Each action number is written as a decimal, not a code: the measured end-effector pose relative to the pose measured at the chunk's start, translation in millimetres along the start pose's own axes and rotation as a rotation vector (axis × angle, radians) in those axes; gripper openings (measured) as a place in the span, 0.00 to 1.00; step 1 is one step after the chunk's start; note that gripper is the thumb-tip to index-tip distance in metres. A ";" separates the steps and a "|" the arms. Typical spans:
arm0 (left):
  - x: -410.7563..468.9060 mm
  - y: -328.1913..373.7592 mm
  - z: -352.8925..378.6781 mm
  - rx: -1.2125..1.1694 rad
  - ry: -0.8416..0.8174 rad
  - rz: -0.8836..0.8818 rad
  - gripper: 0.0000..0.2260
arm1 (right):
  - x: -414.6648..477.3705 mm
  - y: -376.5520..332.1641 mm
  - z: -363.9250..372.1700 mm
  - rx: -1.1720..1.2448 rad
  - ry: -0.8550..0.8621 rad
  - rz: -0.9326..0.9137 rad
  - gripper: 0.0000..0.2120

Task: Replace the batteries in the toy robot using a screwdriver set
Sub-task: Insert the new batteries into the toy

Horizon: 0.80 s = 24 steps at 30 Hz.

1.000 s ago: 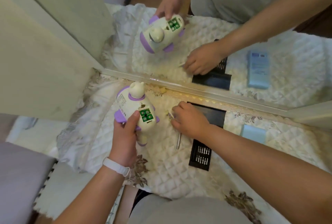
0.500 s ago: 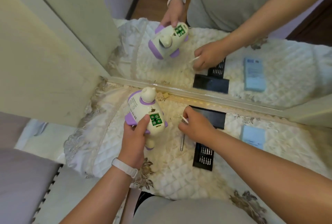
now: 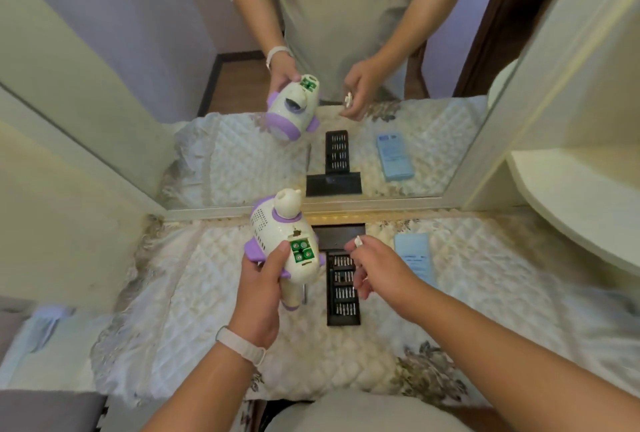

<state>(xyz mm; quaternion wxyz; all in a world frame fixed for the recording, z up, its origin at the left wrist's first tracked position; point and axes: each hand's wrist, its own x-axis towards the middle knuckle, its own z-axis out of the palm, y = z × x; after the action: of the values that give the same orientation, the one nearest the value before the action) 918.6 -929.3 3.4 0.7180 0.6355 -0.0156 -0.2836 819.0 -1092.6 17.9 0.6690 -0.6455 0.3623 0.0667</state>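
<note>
Two hands: both raised over the quilted cloth [image 3: 194, 293], in front of a mirror [image 3: 242, 140].
Toy robot [image 3: 280, 237]: cream body with purple trim, a rounded head pointing to 12 o'clock, rows of small holes on its side; held above the cloth at centre, tilted, back toward the camera.
Battery bay [image 3: 300, 251]: open, green inside, with round button cells showing; how many cannot be told.
Left hand [image 3: 259, 289]: wrapped around the toy's lower body from 7 o'clock, thumb lying just beside the bay; a pale band on the wrist.
Right hand [image 3: 377, 268]: at 3 o'clock of the toy, apart from it, thumb and forefinger pinched on a small white piece [image 3: 358, 241]; what it is cannot be told.
Bit tray [image 3: 343, 287]: black, lying on the cloth under the hands, rows of metal bits in its slots.
Case lid [image 3: 337, 235]: black, at 12 o'clock of the tray, against the mirror's foot.
Blue box [image 3: 414, 256]: flat on the cloth at 3 o'clock of the tray; contents hidden.
Driver handle [image 3: 304, 293]: thin metal rod, mostly hidden behind the toy.
</note>
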 end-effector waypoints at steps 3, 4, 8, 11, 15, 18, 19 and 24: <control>-7.6 -0.3 21.3 0.010 -0.051 0.008 0.27 | -17.6 3.8 -14.6 0.392 -0.019 0.020 0.12; -10.5 -0.1 29.0 0.017 -0.084 0.009 0.26 | -24.2 3.4 -19.5 0.483 -0.020 0.016 0.13; -17.2 0.3 53.0 0.018 -0.134 0.009 0.29 | -52.1 0.0 -39.5 0.594 -0.057 -0.051 0.09; -19.7 5.1 69.1 0.010 -0.123 0.006 0.33 | -61.9 4.6 -54.2 0.445 -0.042 -0.179 0.08; -20.4 11.0 81.3 -0.014 -0.186 0.008 0.25 | -63.4 0.8 -68.9 0.252 0.072 -0.312 0.09; -20.4 22.1 88.1 -0.016 -0.214 0.021 0.26 | -60.7 -10.0 -74.9 0.263 0.108 -0.361 0.06; -20.4 26.7 90.6 -0.013 -0.221 0.025 0.24 | -59.2 -14.5 -75.6 0.285 0.095 -0.372 0.05; -20.0 51.1 96.3 -0.046 -0.273 0.011 0.19 | -52.4 -47.3 -77.5 0.418 0.000 -0.429 0.05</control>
<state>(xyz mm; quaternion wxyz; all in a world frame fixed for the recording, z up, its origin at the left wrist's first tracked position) 884.8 -1006.1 75.7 0.7249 0.5744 -0.1101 -0.3639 776.3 -1150.9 93.7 0.7862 -0.5558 0.2235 -0.1520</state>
